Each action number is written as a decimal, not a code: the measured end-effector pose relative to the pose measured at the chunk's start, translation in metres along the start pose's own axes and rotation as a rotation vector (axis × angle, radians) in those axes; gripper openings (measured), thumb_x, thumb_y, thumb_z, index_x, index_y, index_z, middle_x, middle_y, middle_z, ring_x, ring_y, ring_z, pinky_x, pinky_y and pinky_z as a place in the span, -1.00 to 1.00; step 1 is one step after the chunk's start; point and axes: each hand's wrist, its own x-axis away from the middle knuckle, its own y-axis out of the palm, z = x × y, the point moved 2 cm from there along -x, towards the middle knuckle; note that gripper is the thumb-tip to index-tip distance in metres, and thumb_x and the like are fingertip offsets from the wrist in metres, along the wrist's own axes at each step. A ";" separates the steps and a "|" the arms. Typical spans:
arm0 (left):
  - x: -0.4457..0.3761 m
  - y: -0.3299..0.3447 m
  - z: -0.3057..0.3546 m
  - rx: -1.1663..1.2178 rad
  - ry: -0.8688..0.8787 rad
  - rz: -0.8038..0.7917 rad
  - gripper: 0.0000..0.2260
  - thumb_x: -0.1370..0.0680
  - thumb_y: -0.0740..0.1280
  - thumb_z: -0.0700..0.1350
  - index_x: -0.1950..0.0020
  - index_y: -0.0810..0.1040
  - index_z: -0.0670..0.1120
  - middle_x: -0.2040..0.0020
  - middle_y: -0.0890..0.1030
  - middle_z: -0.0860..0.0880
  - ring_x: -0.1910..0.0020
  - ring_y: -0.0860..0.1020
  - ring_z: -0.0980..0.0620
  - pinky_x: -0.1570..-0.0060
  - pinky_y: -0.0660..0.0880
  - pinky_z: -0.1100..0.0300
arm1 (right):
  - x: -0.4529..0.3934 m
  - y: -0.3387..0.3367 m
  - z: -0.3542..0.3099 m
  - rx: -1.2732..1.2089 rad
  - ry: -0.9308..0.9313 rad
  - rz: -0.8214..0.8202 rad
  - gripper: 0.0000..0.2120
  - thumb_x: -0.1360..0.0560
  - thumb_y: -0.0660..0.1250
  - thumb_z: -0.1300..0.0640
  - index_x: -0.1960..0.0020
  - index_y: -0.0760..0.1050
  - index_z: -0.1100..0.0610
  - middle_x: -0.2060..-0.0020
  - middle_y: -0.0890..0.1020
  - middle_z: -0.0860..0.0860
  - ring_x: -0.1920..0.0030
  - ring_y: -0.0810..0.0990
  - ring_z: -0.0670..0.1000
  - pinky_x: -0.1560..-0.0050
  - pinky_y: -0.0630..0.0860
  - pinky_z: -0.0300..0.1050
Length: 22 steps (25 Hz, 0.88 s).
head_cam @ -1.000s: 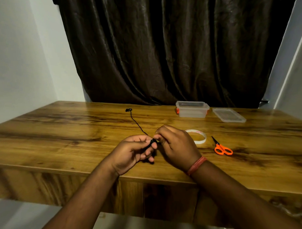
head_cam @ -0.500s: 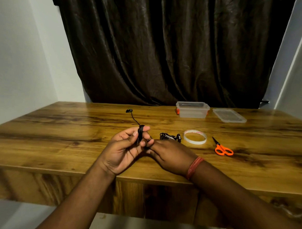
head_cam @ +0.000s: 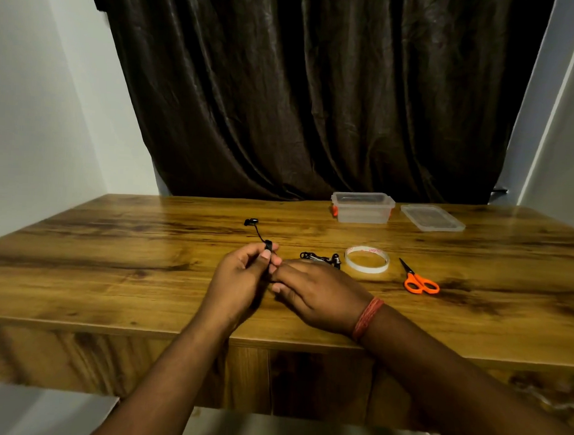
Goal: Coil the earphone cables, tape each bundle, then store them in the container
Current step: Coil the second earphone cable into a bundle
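Note:
My left hand point(head_cam: 239, 280) pinches a coil of black earphone cable point(head_cam: 267, 246) at its fingertips. A short free length runs up to an earbud point(head_cam: 251, 222) lying on the wooden table point(head_cam: 115, 260). My right hand point(head_cam: 315, 296), with a red thread band at the wrist, meets the left at the fingertips and touches the coil's lower part. A second black earphone bundle point(head_cam: 321, 259) lies just beyond my right hand. A tape roll point(head_cam: 367, 259) sits right of it. The clear container point(head_cam: 362, 207) stands open at the back.
The container's lid point(head_cam: 432, 217) lies flat to the right of it. Orange-handled scissors point(head_cam: 418, 280) rest right of the tape. A dark curtain point(head_cam: 316, 88) hangs behind the table, with white walls on both sides. The table's front edge runs under my wrists.
The free cable has grown shorter as loops gathered in my left hand. My right hand dropped lower, uncovering the second bundle on the table. The earbud has barely moved.

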 end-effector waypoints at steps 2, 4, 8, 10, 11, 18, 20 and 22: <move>0.003 0.007 0.000 -0.035 -0.024 -0.112 -0.80 -0.62 0.22 -0.28 0.10 0.62 -0.20 0.15 0.63 -0.16 0.14 0.56 -0.08 0.08 0.45 0.04 | 0.000 -0.004 0.003 -0.019 0.056 0.057 -0.80 -0.66 0.14 0.03 -0.12 0.47 0.11 0.03 0.58 0.00 0.03 0.51 -0.03 0.04 0.46 -0.12; 0.006 0.010 0.001 0.009 -0.062 -0.205 -0.84 -0.56 0.24 -0.30 0.18 0.56 -0.24 0.33 0.52 -0.16 0.31 0.46 -0.08 0.17 0.38 0.03 | 0.001 -0.007 0.005 -0.010 0.086 0.126 -0.83 -0.65 0.17 0.04 -0.06 0.47 0.10 0.07 0.56 -0.02 0.06 0.50 -0.03 0.09 0.44 -0.13; 0.009 0.009 0.004 0.055 -0.116 -0.296 -0.83 -0.47 0.24 -0.17 0.21 0.60 -0.18 0.42 0.48 -0.12 0.40 0.47 -0.07 0.26 0.43 0.08 | 0.001 -0.010 0.009 -0.037 0.165 0.188 -0.91 -0.63 0.23 0.07 -0.05 0.46 0.08 0.08 0.54 -0.03 0.13 0.50 -0.02 0.18 0.44 -0.10; 0.011 0.008 0.009 0.086 -0.131 -0.305 -0.82 -0.45 0.25 -0.16 0.20 0.60 -0.22 0.42 0.47 -0.14 0.44 0.48 -0.06 0.38 0.45 0.21 | 0.001 -0.010 0.011 -0.050 0.190 0.205 -0.92 -0.63 0.22 0.09 -0.05 0.46 0.07 0.07 0.51 -0.03 0.15 0.51 0.01 0.22 0.46 -0.05; 0.011 0.008 0.011 0.109 -0.137 -0.315 -0.82 -0.44 0.25 -0.16 0.20 0.60 -0.23 0.41 0.45 -0.15 0.45 0.46 -0.04 0.39 0.47 0.23 | 0.001 -0.009 0.012 -0.060 0.197 0.212 -0.90 -0.64 0.21 0.08 -0.05 0.47 0.07 0.06 0.50 -0.03 0.16 0.51 0.01 0.23 0.46 -0.05; 0.012 0.000 0.014 0.331 -0.179 -0.455 -0.73 -0.37 0.52 -0.08 0.07 0.63 -0.25 0.35 0.47 -0.08 0.46 0.42 0.11 0.22 0.58 0.12 | 0.000 -0.005 0.015 -0.094 0.238 0.192 -0.84 -0.66 0.11 0.02 -0.10 0.44 0.01 0.02 0.47 -0.06 0.15 0.53 0.03 0.21 0.51 0.05; 0.012 -0.002 0.014 0.398 -0.175 -0.465 -0.67 -0.34 0.57 -0.06 0.04 0.63 -0.25 0.33 0.48 -0.08 0.44 0.43 0.12 0.18 0.59 0.12 | 0.000 -0.004 0.015 -0.107 0.254 0.176 -0.82 -0.67 0.08 0.00 -0.12 0.43 0.00 0.02 0.52 -0.05 0.11 0.54 0.03 0.19 0.50 0.01; 0.012 -0.005 0.016 0.474 -0.154 -0.445 -0.66 -0.33 0.58 -0.09 0.01 0.64 -0.25 0.31 0.52 -0.09 0.40 0.48 0.11 0.12 0.60 0.11 | 0.001 -0.001 0.014 -0.062 0.251 0.125 -0.86 -0.65 0.13 0.04 -0.12 0.44 0.03 0.01 0.58 -0.01 0.08 0.57 0.06 0.19 0.44 -0.07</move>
